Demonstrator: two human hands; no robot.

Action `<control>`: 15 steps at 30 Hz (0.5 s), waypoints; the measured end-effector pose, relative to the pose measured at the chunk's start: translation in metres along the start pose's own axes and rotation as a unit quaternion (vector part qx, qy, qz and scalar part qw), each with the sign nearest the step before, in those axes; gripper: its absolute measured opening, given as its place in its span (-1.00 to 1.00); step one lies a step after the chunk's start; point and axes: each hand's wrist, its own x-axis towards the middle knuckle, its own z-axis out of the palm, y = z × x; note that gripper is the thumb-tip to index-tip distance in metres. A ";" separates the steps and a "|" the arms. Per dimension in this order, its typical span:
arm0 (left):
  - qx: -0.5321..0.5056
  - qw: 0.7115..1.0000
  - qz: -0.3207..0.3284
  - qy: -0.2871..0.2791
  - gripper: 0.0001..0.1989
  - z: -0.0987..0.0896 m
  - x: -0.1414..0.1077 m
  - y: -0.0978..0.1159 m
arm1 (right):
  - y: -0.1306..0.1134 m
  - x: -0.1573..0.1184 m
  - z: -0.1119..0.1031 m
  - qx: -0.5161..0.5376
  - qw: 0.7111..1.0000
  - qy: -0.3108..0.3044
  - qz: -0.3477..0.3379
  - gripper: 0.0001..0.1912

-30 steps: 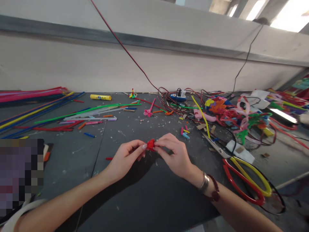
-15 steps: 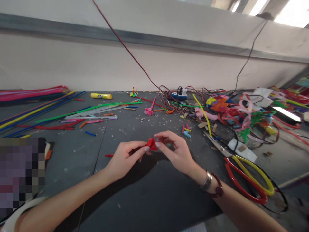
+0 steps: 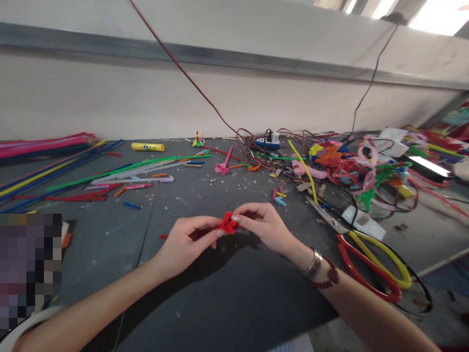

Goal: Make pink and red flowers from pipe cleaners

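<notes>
A small red pipe-cleaner flower [image 3: 229,224] is held above the dark table [image 3: 205,303], between my two hands. My left hand [image 3: 190,242] pinches it from the left with thumb and fingers. From the other side, the thumb and forefinger of my right hand [image 3: 262,225] are closed on one of its petals. A red stem piece [image 3: 163,236] shows to the left of my left hand; whether it joins the flower is hidden. Beyond my hands lies a pink pipe-cleaner flower [image 3: 222,168] with a stem.
Scissors [image 3: 361,252] with red and yellow handles lie at the right, near tangled cables [image 3: 252,142] and a heap of colourful pipe-cleaner shapes [image 3: 333,161]. Bundles of pipe cleaners [image 3: 44,146] and a yellow glue stick [image 3: 147,147] are at the back left.
My right thumb and forefinger have closed onto the red flower, whose petals now show more spread. The whole view has shifted slightly.
</notes>
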 end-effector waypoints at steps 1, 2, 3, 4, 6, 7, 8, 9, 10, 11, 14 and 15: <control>0.012 1.000 0.001 0.008 -0.82 0.000 0.000 0.000 | 0.000 0.000 0.000 -0.004 1.000 0.000 0.002 -0.85; 0.024 1.000 0.004 0.015 -0.83 -0.001 0.001 0.001 | -0.001 -0.001 0.000 -0.008 1.000 -0.002 0.005 -0.84; 0.032 0.999 0.006 0.019 -0.83 -0.001 0.001 0.002 | -0.001 -0.001 0.000 -0.011 1.000 -0.004 0.009 -0.83; 0.036 0.999 0.007 0.022 -0.83 -0.002 0.002 0.002 | -0.001 -0.001 0.000 -0.015 1.000 -0.006 0.014 -0.83; 0.031 0.999 0.000 0.027 -0.83 -0.003 0.002 0.004 | -0.002 -0.002 -0.001 -0.029 0.999 -0.005 0.021 -0.83; 0.022 0.999 -0.006 0.028 -0.83 -0.003 0.003 0.005 | -0.003 -0.001 -0.001 -0.037 0.999 -0.005 0.024 -0.83; 0.012 0.999 -0.013 0.028 -0.82 -0.003 0.003 0.005 | -0.004 -0.001 -0.002 -0.040 0.999 -0.005 0.027 -0.82; 0.000 0.999 -0.019 0.026 -0.83 -0.003 0.003 0.005 | -0.005 -0.001 -0.002 -0.036 0.999 -0.009 0.032 -0.82; -0.010 0.999 -0.025 0.023 -0.84 -0.004 0.003 0.005 | -0.006 0.000 -0.002 -0.024 0.999 -0.015 0.041 -0.81; -0.019 0.999 -0.030 0.017 -0.85 -0.004 0.004 0.004 | -0.007 0.000 -0.003 -0.005 0.998 -0.025 0.053 -0.80; -0.033 0.999 -0.036 -0.002 -0.88 -0.006 0.005 0.004 | -0.006 0.001 -0.004 0.073 0.991 -0.057 0.094 -0.80; -0.036 0.999 -0.036 -0.006 -0.89 -0.006 0.005 0.003 | -0.006 0.001 -0.004 0.097 0.988 -0.063 0.107 -0.82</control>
